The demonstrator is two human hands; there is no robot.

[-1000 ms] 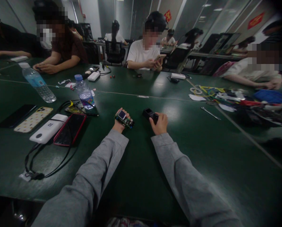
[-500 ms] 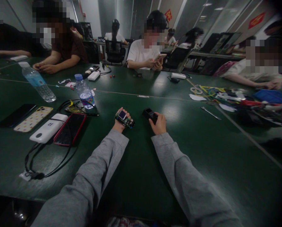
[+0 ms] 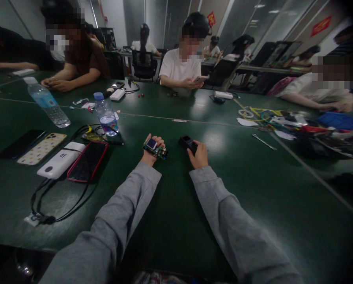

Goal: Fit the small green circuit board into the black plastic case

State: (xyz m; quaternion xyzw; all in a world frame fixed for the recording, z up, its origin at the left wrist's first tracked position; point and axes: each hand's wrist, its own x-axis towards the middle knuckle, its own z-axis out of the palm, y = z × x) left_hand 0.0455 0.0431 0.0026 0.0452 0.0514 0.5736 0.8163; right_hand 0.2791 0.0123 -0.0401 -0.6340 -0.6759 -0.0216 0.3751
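Note:
In my left hand [image 3: 149,157] lies a green circuit board [image 3: 155,149] with a small square screen, its face turned up and my fingers curled around its far side. My right hand [image 3: 200,156] grips a black case [image 3: 187,142], a small box with a dark window in its top, which rests on or just above the green table [image 3: 176,213]. A hand's width or so separates the board and the case. The palm under the board is mostly hidden.
Left of me lie a red-edged phone [image 3: 89,161], a white power bank [image 3: 60,159] with a strap, and a patterned phone [image 3: 42,148]. Two water bottles [image 3: 47,103] stand beyond. To the right are a wrench [image 3: 264,142] and a cable heap [image 3: 300,122]. People sit across the table.
The circuit board has shifted slightly left, and the fingers of my left hand have loosened a little. My right hand and the black case stay put. A person opposite has lowered a phone.

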